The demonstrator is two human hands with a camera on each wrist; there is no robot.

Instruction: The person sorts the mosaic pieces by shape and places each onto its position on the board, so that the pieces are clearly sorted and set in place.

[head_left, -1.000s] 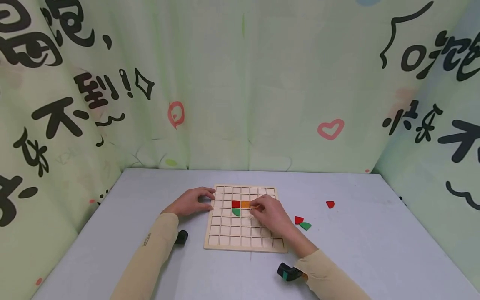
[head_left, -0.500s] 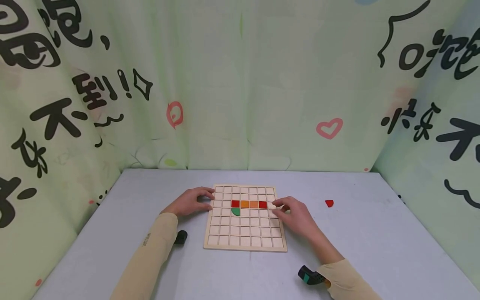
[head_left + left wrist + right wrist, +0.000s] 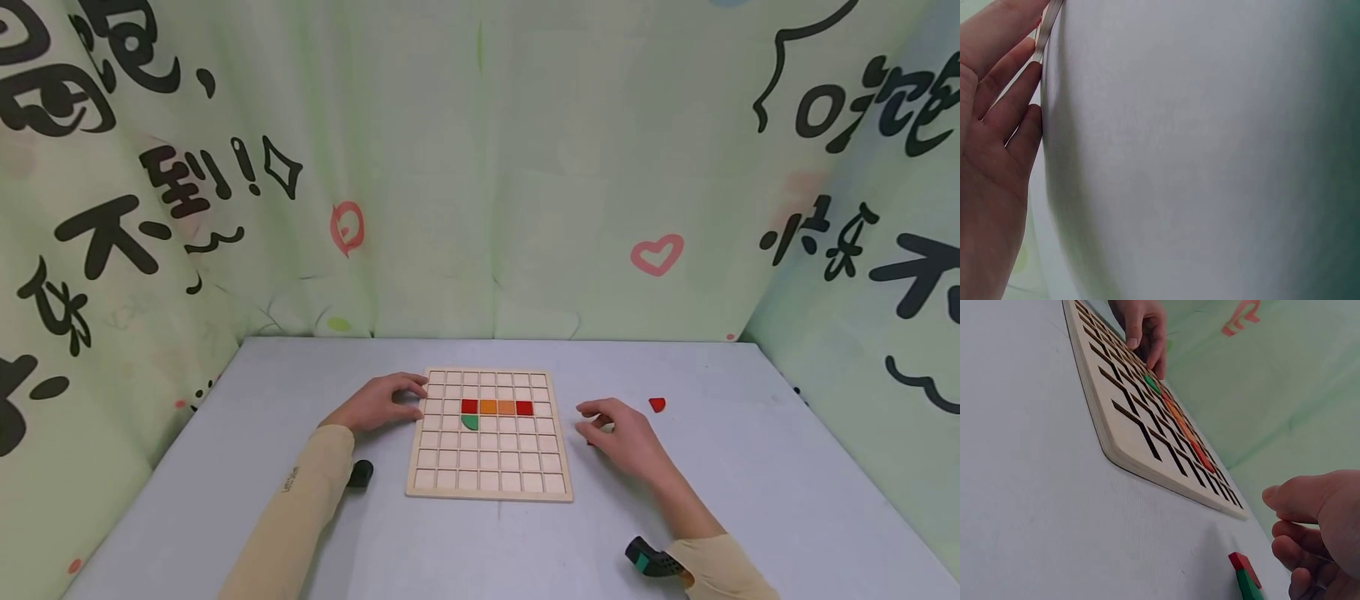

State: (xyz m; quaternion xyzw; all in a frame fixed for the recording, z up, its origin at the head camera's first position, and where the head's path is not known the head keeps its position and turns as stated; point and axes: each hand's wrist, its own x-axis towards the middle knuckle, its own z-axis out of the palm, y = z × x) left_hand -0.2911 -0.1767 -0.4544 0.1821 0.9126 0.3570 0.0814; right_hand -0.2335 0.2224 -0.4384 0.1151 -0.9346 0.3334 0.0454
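Observation:
A wooden grid board lies on the table. Its cells hold a row of red square, orange squares and another red square. Below the row's left end sits a green quarter-round piece. My left hand rests its fingers and thumb on the board's left edge. Right of the board, my right hand hovers with loosely bent fingers and nothing between them. Under it lie a red piece and a green piece, mostly hidden in the head view.
A separate red piece lies on the table farther right, beyond my right hand. Printed curtains stand behind the white table and along both sides. A black wrist camera hangs under the right forearm.
My right hand has moved from over the board to the right, over the red and green pieces. The row's right-hand squares have come into view. My left hand stays put.

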